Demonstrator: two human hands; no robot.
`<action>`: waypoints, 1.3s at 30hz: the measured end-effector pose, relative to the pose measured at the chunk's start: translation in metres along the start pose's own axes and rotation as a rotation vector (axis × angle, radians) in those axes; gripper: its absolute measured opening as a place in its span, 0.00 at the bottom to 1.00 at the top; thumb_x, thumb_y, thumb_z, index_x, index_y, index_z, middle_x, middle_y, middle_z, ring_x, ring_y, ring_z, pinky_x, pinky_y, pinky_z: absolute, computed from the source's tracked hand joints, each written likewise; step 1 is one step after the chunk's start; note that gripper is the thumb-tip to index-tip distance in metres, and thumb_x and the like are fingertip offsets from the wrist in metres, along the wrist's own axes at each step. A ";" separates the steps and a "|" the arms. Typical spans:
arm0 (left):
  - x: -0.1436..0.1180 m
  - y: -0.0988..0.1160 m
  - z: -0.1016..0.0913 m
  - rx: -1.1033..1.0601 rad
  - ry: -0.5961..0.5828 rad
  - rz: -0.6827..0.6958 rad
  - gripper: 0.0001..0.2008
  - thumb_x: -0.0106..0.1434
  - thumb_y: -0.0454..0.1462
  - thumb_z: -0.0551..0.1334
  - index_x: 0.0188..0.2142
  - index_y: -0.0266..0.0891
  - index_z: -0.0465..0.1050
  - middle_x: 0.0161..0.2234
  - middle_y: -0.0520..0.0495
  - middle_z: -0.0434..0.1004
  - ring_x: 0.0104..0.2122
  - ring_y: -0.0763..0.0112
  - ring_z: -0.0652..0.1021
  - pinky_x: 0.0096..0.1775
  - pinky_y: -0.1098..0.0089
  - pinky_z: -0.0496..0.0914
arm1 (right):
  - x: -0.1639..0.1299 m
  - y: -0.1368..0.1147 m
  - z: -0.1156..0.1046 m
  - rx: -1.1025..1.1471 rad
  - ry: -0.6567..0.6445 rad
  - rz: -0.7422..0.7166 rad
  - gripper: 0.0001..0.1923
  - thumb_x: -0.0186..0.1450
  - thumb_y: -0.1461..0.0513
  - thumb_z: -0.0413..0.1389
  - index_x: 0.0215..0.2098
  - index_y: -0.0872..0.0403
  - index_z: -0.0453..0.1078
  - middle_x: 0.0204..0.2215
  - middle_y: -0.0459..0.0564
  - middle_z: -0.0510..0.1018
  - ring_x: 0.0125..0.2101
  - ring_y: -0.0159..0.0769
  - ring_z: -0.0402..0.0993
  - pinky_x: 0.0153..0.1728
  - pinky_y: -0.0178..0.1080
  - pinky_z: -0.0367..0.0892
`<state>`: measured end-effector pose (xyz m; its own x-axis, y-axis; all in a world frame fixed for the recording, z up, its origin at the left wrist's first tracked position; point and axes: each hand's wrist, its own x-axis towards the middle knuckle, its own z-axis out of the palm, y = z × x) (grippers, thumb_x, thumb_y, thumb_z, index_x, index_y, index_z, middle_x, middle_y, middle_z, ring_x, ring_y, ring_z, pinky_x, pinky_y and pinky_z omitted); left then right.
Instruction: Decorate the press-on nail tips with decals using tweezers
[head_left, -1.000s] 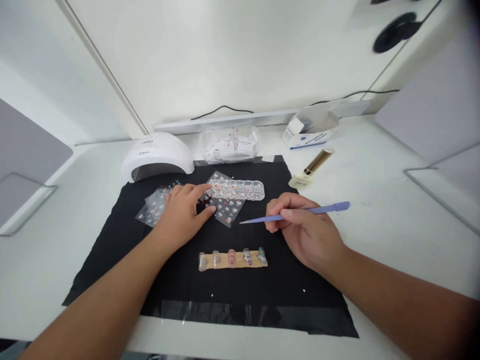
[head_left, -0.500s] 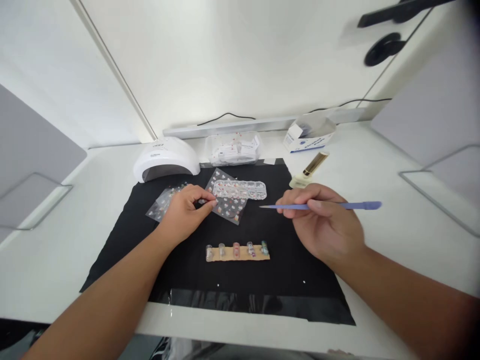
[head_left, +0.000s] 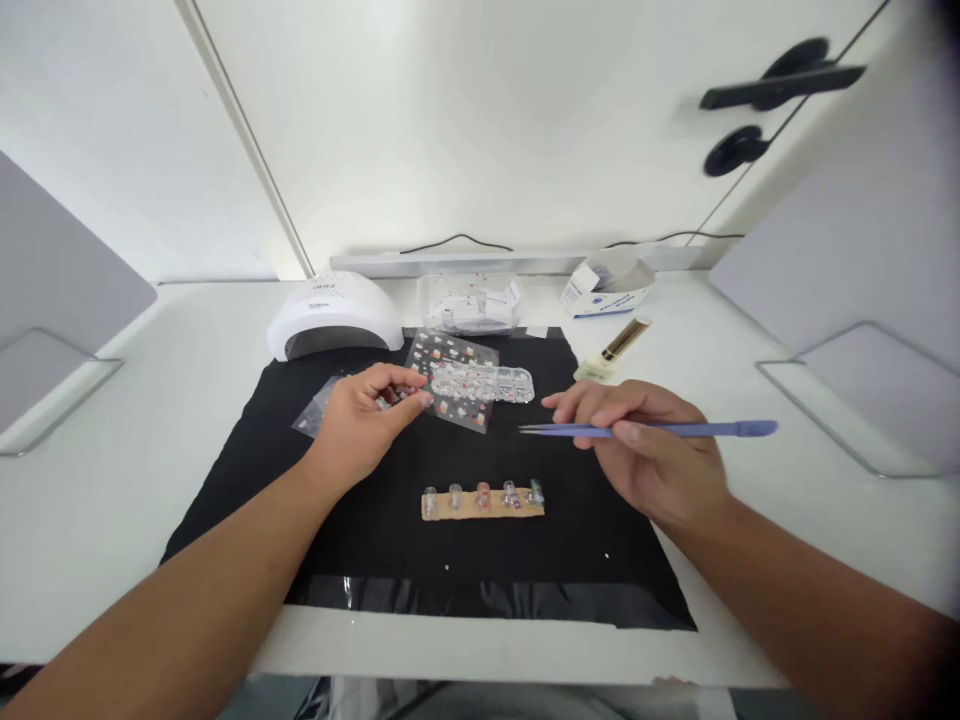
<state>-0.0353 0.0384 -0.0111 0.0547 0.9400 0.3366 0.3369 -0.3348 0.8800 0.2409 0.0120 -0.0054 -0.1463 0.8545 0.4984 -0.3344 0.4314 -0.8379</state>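
While pinched: slim purple tweezers point(head_left: 660, 429), level.

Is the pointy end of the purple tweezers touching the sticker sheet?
Apart. In the head view the tip of the purple tweezers ends over bare black cloth, clear of the sticker sheet.

Bright, even white light fills the scene, with only soft, faint shadows. The clear film along the near edge of the black mat point(head_left: 480, 600) shows small glints. Straight wall lines bow toward the frame edges, and the corners darken and blur slightly.
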 end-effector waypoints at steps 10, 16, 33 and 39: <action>-0.019 0.018 -0.001 -0.256 0.020 0.165 0.03 0.59 0.35 0.71 0.34 0.42 0.79 0.31 0.51 0.78 0.33 0.72 0.75 0.38 0.70 0.70 | 0.015 -0.013 0.046 0.086 -0.082 -0.011 0.06 0.64 0.59 0.60 0.33 0.48 0.80 0.20 0.46 0.77 0.32 0.41 0.77 0.42 0.48 0.72; -0.026 0.022 0.003 -0.227 -0.068 0.225 0.04 0.59 0.32 0.70 0.35 0.42 0.80 0.32 0.50 0.79 0.34 0.71 0.77 0.39 0.69 0.71 | 0.011 0.002 0.045 0.008 -0.064 -0.092 0.06 0.65 0.59 0.60 0.35 0.48 0.80 0.22 0.47 0.79 0.34 0.43 0.77 0.41 0.48 0.72; -0.036 0.023 0.003 -0.259 -0.349 0.149 0.13 0.63 0.31 0.66 0.45 0.48 0.69 0.36 0.52 0.72 0.35 0.73 0.73 0.41 0.72 0.70 | 0.001 0.004 0.039 0.066 -0.077 -0.086 0.09 0.65 0.62 0.57 0.37 0.51 0.81 0.22 0.48 0.75 0.30 0.40 0.73 0.35 0.46 0.69; -0.035 0.025 0.003 -0.253 -0.312 0.052 0.14 0.62 0.32 0.68 0.46 0.47 0.72 0.37 0.52 0.75 0.35 0.74 0.74 0.39 0.75 0.71 | -0.005 0.008 0.043 0.013 -0.084 -0.127 0.09 0.66 0.63 0.56 0.38 0.51 0.80 0.22 0.48 0.75 0.30 0.41 0.73 0.35 0.47 0.68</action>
<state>-0.0255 -0.0029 -0.0019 0.3609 0.8833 0.2991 0.0865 -0.3510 0.9324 0.1991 -0.0005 -0.0053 -0.1789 0.7657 0.6178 -0.3668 0.5307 -0.7641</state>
